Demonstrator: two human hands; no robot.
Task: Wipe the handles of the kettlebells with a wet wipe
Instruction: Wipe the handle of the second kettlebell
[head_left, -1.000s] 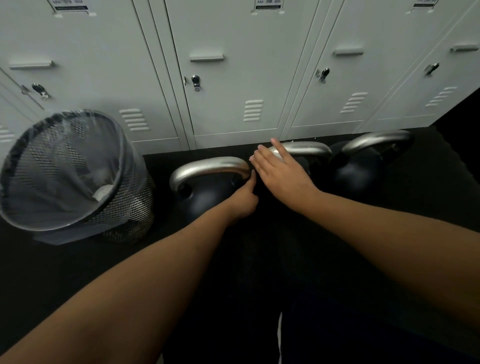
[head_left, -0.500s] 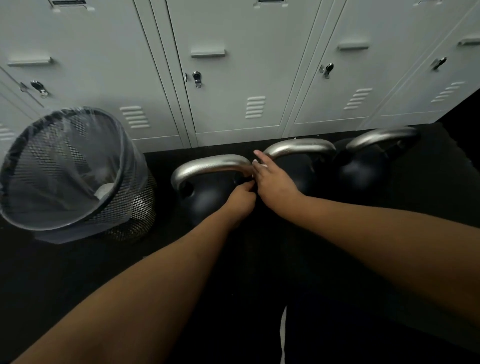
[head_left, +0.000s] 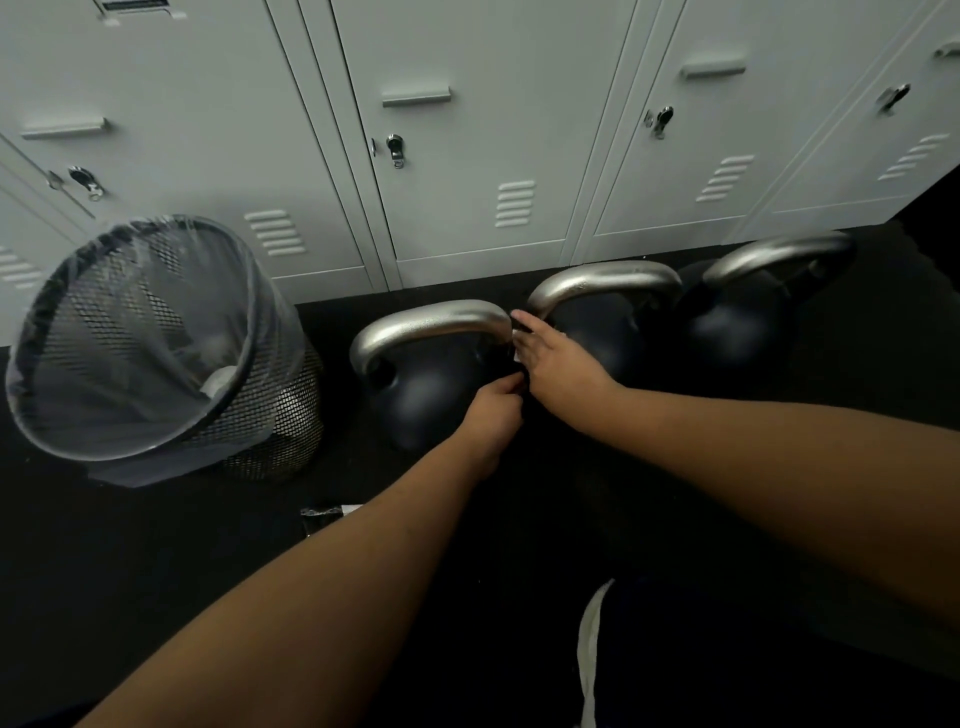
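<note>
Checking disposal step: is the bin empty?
Not empty: pale crumpled pieces lie at the bottom of the lined mesh bin.

Black kettlebells (head_left: 431, 395), silver handles (head_left: 431, 325), grey lockers (head_left: 467, 130).

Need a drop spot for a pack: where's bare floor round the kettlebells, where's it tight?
Free: floor right of the right kettlebell, toward the lockers; a narrow strip between bin and left kettlebell. Crowded: kettlebells stand close; left hand and right hand, with the wipe, fill the gap beside the middle kettlebell.
</note>
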